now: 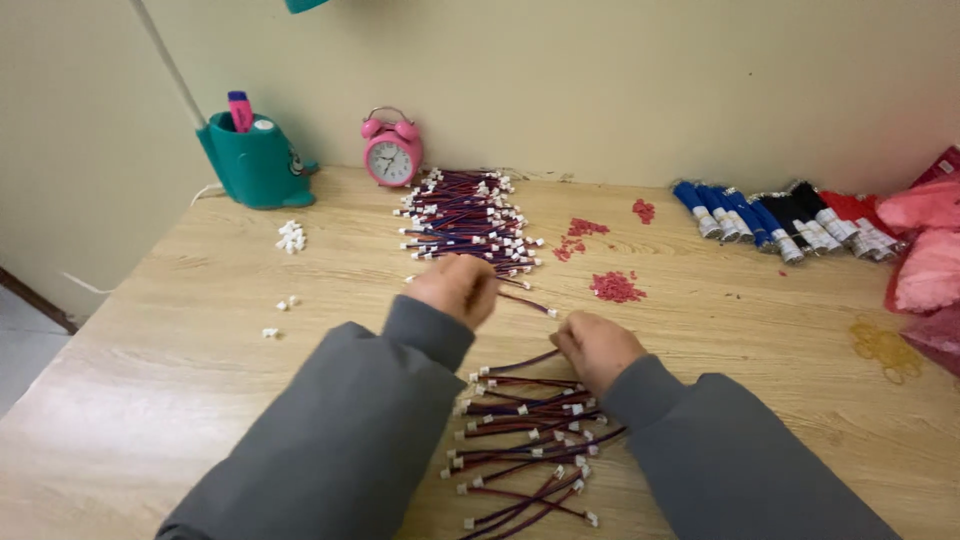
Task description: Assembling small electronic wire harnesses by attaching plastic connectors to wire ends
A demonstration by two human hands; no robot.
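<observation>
— On the wooden worktop, what are my hands doing right now?

— Your left hand is reaching toward the far pile of wires, its fingers curling around one red-and-blue wire that is trailing out to the right. Your right hand is resting clenched at the top of the near pile of wires; I cannot tell whether it is pinching one.

— What could be going wrong?

— In my judgement, your sleeves are hanging low over the near pile, so they could be dragging leads and tangling them. The red crimp pieces are lying just beside your hands, so a sweep could be scattering them.
</observation>
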